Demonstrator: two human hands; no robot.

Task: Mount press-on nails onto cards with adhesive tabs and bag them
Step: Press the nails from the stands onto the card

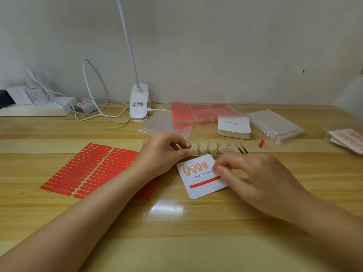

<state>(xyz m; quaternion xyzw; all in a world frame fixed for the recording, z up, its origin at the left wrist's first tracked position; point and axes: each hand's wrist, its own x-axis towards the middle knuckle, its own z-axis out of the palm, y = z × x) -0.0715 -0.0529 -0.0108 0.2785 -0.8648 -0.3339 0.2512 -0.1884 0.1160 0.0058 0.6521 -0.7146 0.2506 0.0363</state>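
Left hand (165,152) pinches a nail (188,144) just above the card (204,185); right hand (253,173), blurred, grip unclear. Seat it beside the mounted four, pressing squarely.

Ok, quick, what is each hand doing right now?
Left hand: pinching a press-on nail between thumb and fingers.
Right hand: blurred, fingers curled at the card edge; grip cannot be told.

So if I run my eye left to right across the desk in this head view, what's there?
Power strip → sheet of red adhesive strips → lamp base → left hand → printed card → right hand → stack of clear bags → finished cards.
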